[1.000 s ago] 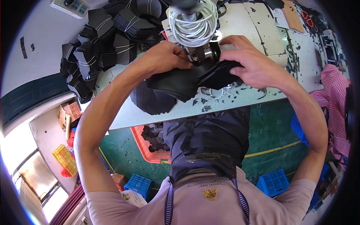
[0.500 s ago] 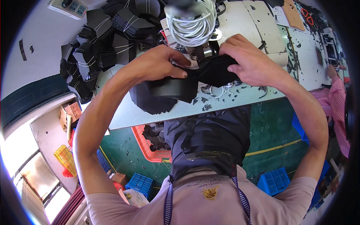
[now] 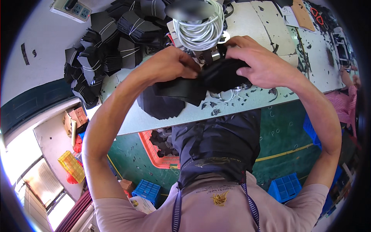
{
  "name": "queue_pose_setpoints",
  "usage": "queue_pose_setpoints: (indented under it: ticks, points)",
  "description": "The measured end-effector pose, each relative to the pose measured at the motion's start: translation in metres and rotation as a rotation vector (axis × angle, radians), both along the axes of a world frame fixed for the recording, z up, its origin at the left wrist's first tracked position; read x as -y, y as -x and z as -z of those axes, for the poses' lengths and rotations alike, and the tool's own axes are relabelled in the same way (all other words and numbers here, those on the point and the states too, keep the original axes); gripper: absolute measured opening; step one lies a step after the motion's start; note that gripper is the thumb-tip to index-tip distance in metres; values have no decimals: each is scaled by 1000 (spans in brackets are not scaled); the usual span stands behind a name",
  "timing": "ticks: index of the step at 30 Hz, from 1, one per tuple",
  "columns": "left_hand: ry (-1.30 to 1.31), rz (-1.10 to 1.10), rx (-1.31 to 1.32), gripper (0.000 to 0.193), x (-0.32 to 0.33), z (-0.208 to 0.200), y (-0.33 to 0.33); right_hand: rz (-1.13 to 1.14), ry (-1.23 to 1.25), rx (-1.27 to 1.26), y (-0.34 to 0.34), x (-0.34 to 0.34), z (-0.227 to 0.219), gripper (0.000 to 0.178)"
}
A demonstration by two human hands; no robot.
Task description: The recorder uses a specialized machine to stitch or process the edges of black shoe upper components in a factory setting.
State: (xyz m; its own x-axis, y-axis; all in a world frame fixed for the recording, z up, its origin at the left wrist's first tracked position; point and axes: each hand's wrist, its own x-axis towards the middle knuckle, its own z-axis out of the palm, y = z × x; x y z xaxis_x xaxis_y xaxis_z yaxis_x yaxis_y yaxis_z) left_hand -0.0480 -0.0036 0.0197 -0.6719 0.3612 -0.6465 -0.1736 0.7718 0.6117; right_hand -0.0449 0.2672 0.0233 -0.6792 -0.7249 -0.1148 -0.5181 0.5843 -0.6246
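My left hand (image 3: 174, 67) pinches a dark black fabric piece (image 3: 185, 91) between thumb and fingers; part of it curves down towards the table's front edge. My right hand (image 3: 261, 63) grips the right end of the black material (image 3: 226, 75), thumb on the near side, other fingers behind. Between the hands the material runs close under the head of a pale machine (image 3: 264, 23), where the contact spot is hidden. A fanned stack of dark pieces (image 3: 160, 106) lies below my left hand.
A coil of white cable (image 3: 199, 33) hangs over the machine. Banded black bundles (image 3: 91, 62) pile up at the left. Black scraps litter the table (image 3: 247, 98). An orange basket (image 3: 152, 152) with scraps is below. A co-worker's pink sleeve (image 3: 342, 102) shows at right.
Both hands remain on the black material, which has shifted and turned slightly between them. My left fingers have closed in towards the thumb. The whole view has moved a little.
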Motion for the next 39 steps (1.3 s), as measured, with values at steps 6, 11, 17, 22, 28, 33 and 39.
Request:
queue_pose_setpoints:
  ticks: [6, 11, 17, 22, 28, 33, 39]
  points:
    - [30, -112, 12, 30, 9, 3, 1, 53, -273, 371, 15, -5, -28, 38]
    - [-17, -42, -67, 30, -4, -4, 1, -63, 41, 20, 5, -2, -4, 41]
    - [-7, -11, -31, 30, 12, 3, -6, 86, -198, 414, 13, -2, -20, 39]
    - [72, -125, -52, 27, -6, 8, -3, -99, -99, 234, 17, -7, -18, 40]
    - [-23, -26, -97, 25, 10, 10, -7, 66, -158, 214, 10, 2, -13, 40]
    - [80, -128, -128, 27, -2, 11, -9, -35, -133, 335, 16, -18, -16, 43]
    - [57, -254, -188, 30, -11, 13, -24, -77, 16, 108, 12, -5, -7, 37]
